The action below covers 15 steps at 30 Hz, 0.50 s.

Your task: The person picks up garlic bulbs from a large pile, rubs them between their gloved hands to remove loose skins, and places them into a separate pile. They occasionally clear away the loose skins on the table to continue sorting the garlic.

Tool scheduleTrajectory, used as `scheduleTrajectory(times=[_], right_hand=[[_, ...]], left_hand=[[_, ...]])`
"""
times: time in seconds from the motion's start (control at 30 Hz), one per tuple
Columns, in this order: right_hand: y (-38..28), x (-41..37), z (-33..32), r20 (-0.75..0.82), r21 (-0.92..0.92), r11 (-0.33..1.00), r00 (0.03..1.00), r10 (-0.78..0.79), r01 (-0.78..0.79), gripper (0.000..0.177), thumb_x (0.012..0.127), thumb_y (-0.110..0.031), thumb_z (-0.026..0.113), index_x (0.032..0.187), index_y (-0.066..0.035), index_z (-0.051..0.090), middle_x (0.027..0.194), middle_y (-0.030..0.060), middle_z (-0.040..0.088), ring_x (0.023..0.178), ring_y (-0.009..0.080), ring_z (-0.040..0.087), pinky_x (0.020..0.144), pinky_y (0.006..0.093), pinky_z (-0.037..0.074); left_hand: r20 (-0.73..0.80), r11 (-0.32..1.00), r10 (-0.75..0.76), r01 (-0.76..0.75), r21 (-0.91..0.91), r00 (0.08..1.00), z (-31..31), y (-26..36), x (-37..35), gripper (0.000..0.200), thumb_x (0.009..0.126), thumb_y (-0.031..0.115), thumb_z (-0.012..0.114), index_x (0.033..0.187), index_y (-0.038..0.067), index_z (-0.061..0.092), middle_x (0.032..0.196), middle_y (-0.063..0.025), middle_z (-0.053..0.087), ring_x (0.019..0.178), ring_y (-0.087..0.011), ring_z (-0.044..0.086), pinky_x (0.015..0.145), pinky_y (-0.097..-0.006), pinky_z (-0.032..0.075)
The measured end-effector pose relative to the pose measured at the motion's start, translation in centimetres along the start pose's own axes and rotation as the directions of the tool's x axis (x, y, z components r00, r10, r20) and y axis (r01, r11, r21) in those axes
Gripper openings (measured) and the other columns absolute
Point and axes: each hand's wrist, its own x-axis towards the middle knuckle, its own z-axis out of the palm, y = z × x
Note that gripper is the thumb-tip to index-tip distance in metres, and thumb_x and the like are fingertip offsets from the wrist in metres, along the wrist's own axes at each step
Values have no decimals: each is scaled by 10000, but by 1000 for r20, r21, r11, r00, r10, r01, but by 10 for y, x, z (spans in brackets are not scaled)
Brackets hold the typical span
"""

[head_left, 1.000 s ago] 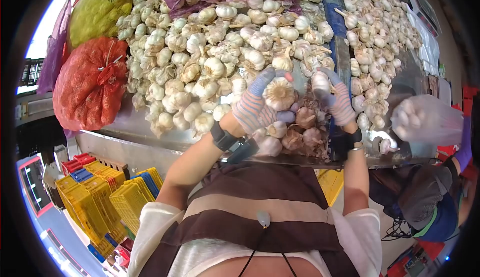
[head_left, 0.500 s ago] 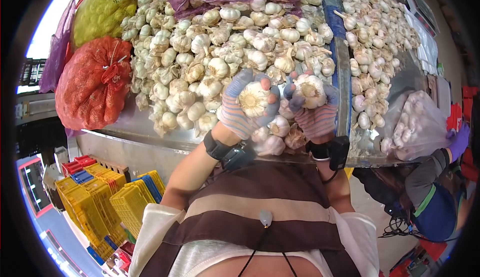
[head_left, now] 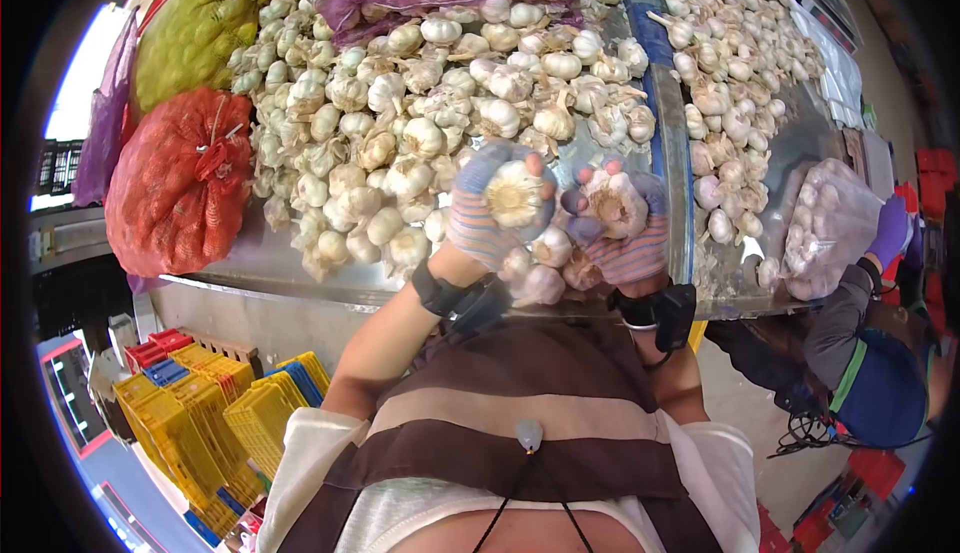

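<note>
Left hand (head_left: 474,215) grips one garlic bulb (head_left: 514,196), right hand (head_left: 634,245) a second bulb (head_left: 617,205), beside garlic pile (head_left: 408,178). Likely light, firm; papery skin may flake; best held around widest sides.

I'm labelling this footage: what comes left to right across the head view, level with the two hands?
Red mesh sack, left hand holding a garlic bulb, right hand holding a second bulb, metal divider, translucent bag of garlic, co-worker's gloved hand.

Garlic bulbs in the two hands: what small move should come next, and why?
Probably the left hand should turn its bulb over: the root end faces up, hiding the underside, and the right hand already holds another bulb.
</note>
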Motion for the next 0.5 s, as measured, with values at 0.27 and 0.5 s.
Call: scheduleTrajectory(times=[0.27,0.5], right_hand=[[-42,-61,19,-105,-41,980,974,-199,195,299,866,-312,527,1072,-94,536,1088,137,473,977,271,492,696,350,502],[-54,-112,48,-192,79,944,934,-300,319,382,898,-326,488,1147,-36,478,1120,185,488,937,317,521,749,389,527]], left_hand=[[-43,926,-321,323,194,946,6,-70,10,267,858,296,528,945,44,522,834,-91,559,746,-202,568,621,-307,476],[302,-91,-484,-391,916,821,4,-144,-8,350,717,126,658,1036,51,535,998,-150,518,970,-342,511,800,-392,461]])
